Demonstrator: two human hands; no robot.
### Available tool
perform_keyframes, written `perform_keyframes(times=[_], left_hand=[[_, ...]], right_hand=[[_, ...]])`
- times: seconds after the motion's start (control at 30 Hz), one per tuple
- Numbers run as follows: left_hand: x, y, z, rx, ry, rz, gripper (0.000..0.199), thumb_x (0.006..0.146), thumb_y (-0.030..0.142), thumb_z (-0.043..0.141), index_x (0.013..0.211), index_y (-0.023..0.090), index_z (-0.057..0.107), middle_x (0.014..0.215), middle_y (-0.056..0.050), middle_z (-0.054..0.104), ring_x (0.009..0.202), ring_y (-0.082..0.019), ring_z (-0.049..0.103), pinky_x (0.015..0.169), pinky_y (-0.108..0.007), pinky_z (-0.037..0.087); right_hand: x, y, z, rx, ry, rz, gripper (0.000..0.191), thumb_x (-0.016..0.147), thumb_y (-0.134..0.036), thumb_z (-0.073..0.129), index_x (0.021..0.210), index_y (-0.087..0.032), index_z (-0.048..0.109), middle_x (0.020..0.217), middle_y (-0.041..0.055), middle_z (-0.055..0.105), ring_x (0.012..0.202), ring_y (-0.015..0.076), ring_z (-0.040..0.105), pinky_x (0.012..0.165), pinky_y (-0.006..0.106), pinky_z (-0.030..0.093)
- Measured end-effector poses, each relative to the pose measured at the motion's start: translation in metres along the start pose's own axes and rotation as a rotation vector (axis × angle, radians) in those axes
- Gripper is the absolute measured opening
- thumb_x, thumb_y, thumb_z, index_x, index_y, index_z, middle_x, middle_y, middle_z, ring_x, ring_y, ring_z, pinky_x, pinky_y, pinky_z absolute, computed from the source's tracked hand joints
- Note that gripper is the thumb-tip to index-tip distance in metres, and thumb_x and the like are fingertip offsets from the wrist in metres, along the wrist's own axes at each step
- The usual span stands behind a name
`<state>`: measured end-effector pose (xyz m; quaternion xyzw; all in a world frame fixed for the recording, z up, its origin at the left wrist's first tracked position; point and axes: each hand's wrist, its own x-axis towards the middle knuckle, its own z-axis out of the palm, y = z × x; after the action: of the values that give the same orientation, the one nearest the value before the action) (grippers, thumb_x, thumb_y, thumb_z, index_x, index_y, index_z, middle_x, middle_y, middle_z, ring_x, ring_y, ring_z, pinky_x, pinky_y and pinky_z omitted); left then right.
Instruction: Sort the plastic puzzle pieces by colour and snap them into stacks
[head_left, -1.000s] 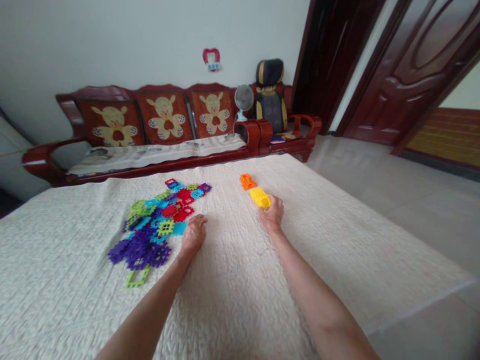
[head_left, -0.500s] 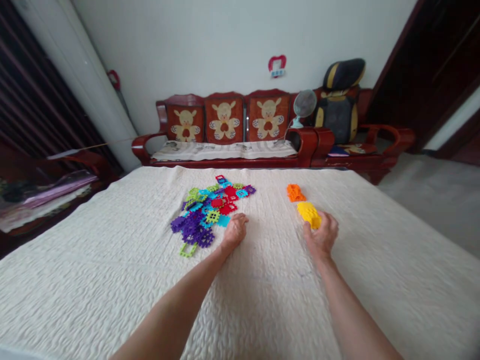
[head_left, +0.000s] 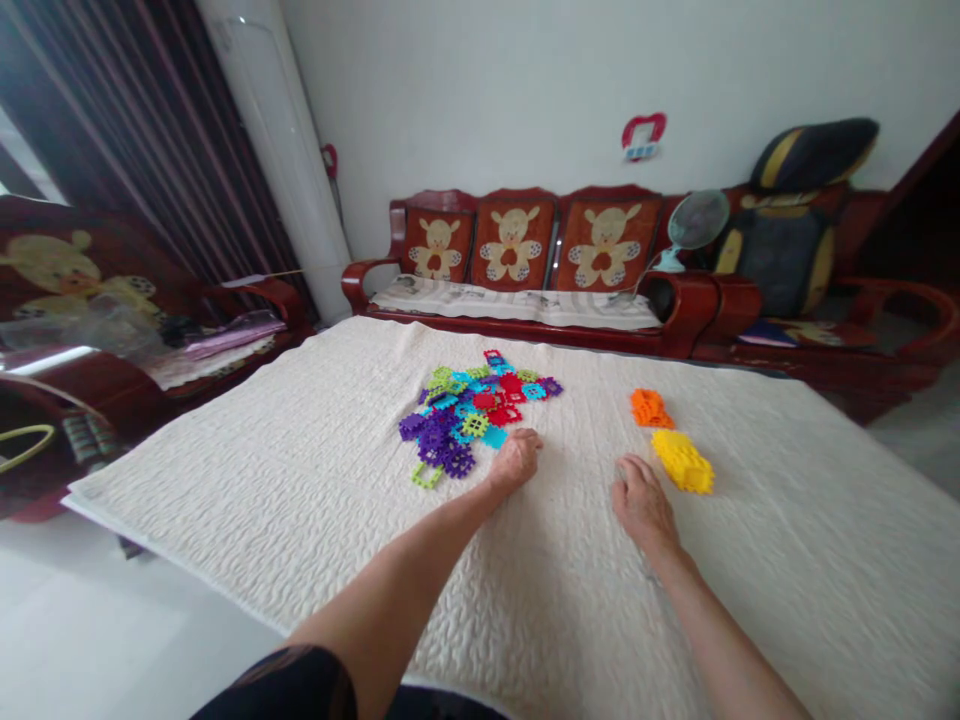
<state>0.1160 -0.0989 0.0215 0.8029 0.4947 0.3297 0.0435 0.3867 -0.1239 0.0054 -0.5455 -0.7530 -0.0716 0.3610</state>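
A mixed pile of notched plastic building tiles (head_left: 450, 425) in purple, green, blue and red lies on the cream quilted cover (head_left: 300, 480). My left hand (head_left: 516, 460) rests at the pile's right edge beside a light blue tile (head_left: 495, 437), its fingers curled in, with nothing visible in them. To the right, my right hand (head_left: 643, 505) is on the cover, fingers loosely bent, thumb a little apart, holding nothing. Just right of it sits a yellow stack of tiles (head_left: 684, 463), not touched by the hand. Behind that stack is an orange stack of tiles (head_left: 651, 408).
Beyond the table stands a red wooden sofa (head_left: 517, 320) with bear-patterned cushions. A small fan (head_left: 697, 220) and a massage seat cushion (head_left: 787, 250) are at the right. Another wooden chair (head_left: 75, 390) holding bags is on the left.
My right hand has let go of the yellow stack and moved left of it. My left hand stays by the pile. The view has turned left.
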Motion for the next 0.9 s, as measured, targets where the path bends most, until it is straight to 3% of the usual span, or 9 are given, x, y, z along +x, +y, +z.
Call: perform_keyframes(times=[0.23, 0.33, 0.43, 0.6, 0.77, 0.9], left_hand=[[-0.004, 0.007, -0.009, -0.115, 0.026, 0.071, 0.036, 0.084, 0.013, 0.047, 0.114, 0.018, 0.067, 0.100, -0.010, 0.072, 0.090, -0.019, 0.067, 0.088, -0.036, 0.056], [-0.006, -0.006, -0.021, -0.092, 0.126, 0.086, 0.037, 0.084, 0.011, 0.046, 0.114, 0.019, 0.068, 0.107, -0.010, 0.071, 0.101, -0.020, 0.066, 0.095, -0.038, 0.054], [-0.004, -0.028, -0.047, -0.006, 0.206, 0.043, 0.035, 0.085, 0.009, 0.045, 0.109, 0.018, 0.069, 0.115, -0.012, 0.070, 0.111, -0.021, 0.063, 0.100, -0.039, 0.051], [-0.002, -0.067, -0.100, 0.169, 0.255, -0.214, 0.036, 0.088, 0.011, 0.046, 0.116, 0.018, 0.068, 0.128, -0.014, 0.065, 0.126, -0.027, 0.055, 0.109, -0.047, 0.042], [-0.003, -0.101, -0.130, 0.253, 0.387, -0.568, 0.044, 0.087, 0.016, 0.050, 0.129, 0.016, 0.061, 0.134, -0.016, 0.063, 0.129, -0.029, 0.054, 0.112, -0.047, 0.038], [-0.005, -0.115, -0.144, 0.146, 0.244, -0.834, 0.039, 0.094, 0.034, 0.049, 0.122, 0.012, 0.065, 0.117, -0.018, 0.072, 0.113, -0.029, 0.064, 0.099, -0.039, 0.047]], right_hand=[[0.004, 0.003, 0.002, -0.094, -0.079, -0.036, 0.037, 0.089, -0.021, 0.038, 0.111, -0.011, 0.066, 0.118, 0.0183, 0.068, 0.115, 0.0275, 0.062, 0.102, 0.044, 0.051], [0.004, 0.005, 0.004, -0.122, -0.065, -0.053, 0.036, 0.088, -0.021, 0.040, 0.108, -0.012, 0.068, 0.116, 0.0170, 0.069, 0.112, 0.0263, 0.063, 0.101, 0.041, 0.052], [0.004, 0.005, 0.005, -0.143, -0.044, -0.064, 0.036, 0.087, -0.020, 0.040, 0.107, -0.012, 0.069, 0.116, 0.0167, 0.070, 0.111, 0.0258, 0.064, 0.100, 0.040, 0.052], [0.003, 0.005, 0.005, -0.152, -0.016, -0.065, 0.036, 0.086, -0.021, 0.041, 0.106, -0.013, 0.069, 0.114, 0.0161, 0.071, 0.109, 0.0265, 0.065, 0.097, 0.042, 0.054], [0.003, 0.005, 0.005, -0.163, 0.012, -0.097, 0.035, 0.086, -0.021, 0.040, 0.103, -0.013, 0.069, 0.112, 0.0163, 0.071, 0.106, 0.0267, 0.066, 0.095, 0.041, 0.055], [0.003, 0.005, 0.004, -0.171, 0.019, -0.105, 0.034, 0.085, -0.020, 0.041, 0.103, -0.014, 0.069, 0.111, 0.0156, 0.072, 0.106, 0.0271, 0.067, 0.095, 0.041, 0.055]])
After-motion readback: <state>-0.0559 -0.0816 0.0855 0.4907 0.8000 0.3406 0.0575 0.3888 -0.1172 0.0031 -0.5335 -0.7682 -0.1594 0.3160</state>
